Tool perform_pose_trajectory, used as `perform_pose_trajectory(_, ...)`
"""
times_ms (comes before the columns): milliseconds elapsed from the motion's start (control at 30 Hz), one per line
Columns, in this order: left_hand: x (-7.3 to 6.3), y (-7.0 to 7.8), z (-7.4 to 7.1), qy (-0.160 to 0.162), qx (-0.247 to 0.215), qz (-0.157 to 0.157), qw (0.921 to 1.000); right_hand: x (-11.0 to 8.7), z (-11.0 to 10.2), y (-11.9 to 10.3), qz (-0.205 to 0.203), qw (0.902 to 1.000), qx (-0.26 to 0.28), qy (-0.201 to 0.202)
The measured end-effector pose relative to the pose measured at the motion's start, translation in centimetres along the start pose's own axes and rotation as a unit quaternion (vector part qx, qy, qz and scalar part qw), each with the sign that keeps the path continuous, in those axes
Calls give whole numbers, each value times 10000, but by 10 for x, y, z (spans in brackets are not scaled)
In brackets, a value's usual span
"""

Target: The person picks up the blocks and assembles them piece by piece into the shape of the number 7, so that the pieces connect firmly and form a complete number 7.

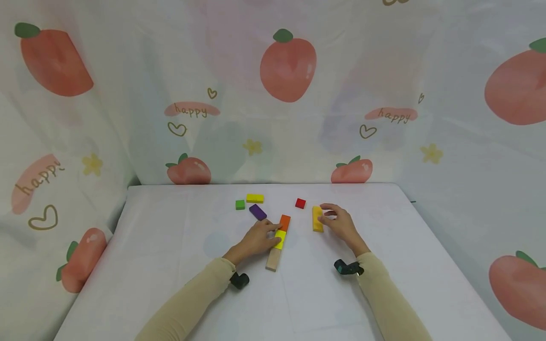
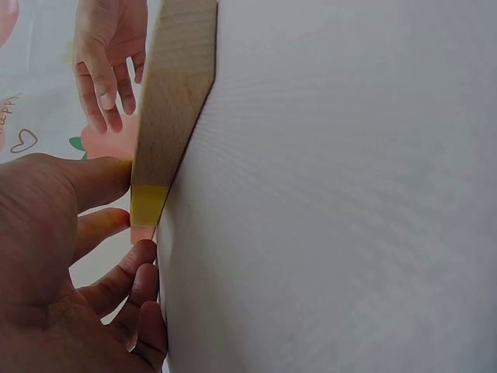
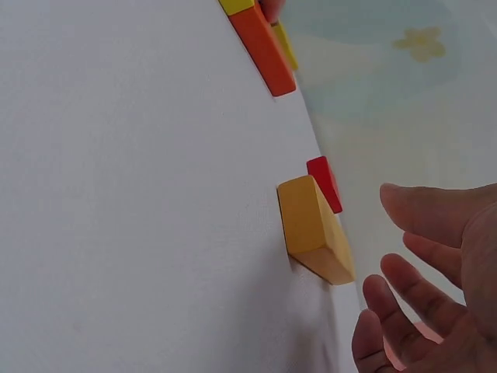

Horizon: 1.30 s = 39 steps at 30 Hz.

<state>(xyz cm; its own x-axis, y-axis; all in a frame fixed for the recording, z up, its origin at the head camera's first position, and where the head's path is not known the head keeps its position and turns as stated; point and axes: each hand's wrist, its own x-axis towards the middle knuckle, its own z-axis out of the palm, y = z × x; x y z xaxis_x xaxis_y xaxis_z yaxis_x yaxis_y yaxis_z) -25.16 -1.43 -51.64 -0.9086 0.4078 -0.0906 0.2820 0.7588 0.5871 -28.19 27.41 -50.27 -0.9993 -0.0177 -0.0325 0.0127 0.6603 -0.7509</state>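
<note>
Fingers of our left hand (image 1: 255,238) rest unclenched on the orange block (image 1: 286,221) and yellow block (image 1: 281,234); those of our right hand (image 1: 341,226) hang relaxed beside the amber block (image 1: 315,221) on our worktop (image 1: 294,308).

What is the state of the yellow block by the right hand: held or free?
Free: the right wrist view shows a gap between the yellow block and the right hand.

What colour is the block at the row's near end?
That block is light-brown wood; the left wrist view shows it best.
</note>
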Motion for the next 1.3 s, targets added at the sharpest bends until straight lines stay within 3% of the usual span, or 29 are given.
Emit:
perform_pose_trajectory(333,0,0,0,30,41,-8,10000,11,-3,5,566,9974,48,-454)
perform_pose_trajectory(633,-1,2,0,6,88,-21,10000,17,-5,5,814,9931,-57,-838)
perform_pose_trajectory(1000,-1,4,-2,-2,36,-46,10000,28,-6,9,783,9907,-618,-930)
perform_pose_trajectory(1300,-1,4,-1,-11,45,-101,9999,25,-3,6,947,9904,-489,-883)
